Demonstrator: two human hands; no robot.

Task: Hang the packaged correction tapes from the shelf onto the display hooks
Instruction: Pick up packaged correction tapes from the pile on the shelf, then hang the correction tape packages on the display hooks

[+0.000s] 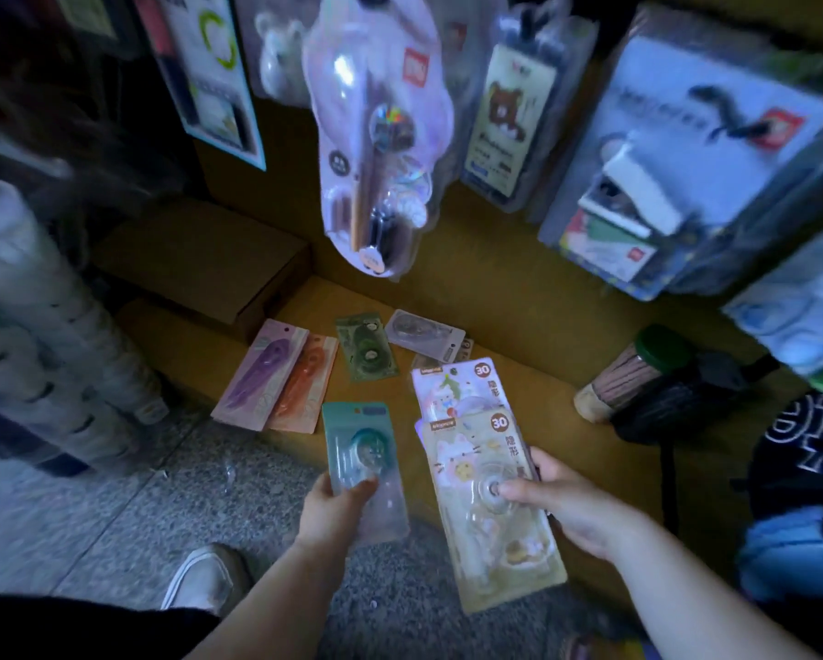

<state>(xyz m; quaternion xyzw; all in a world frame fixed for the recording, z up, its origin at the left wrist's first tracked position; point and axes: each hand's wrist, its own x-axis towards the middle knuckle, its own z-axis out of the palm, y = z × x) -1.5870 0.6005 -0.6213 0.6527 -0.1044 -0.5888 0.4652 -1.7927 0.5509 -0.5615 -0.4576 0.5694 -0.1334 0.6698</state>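
The left grip (340, 509) pinches a teal correction tape pack (358, 445) and the right grip (566, 509) holds fanned cat-printed packs (490, 540) at the front edge of the shelf (519, 326), where a purple pack (262, 373), an orange pack (302, 388) and a green pack (366, 347) lie flat.

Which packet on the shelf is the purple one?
The leftmost packet, lying beside the orange packet; it alone there is purple.
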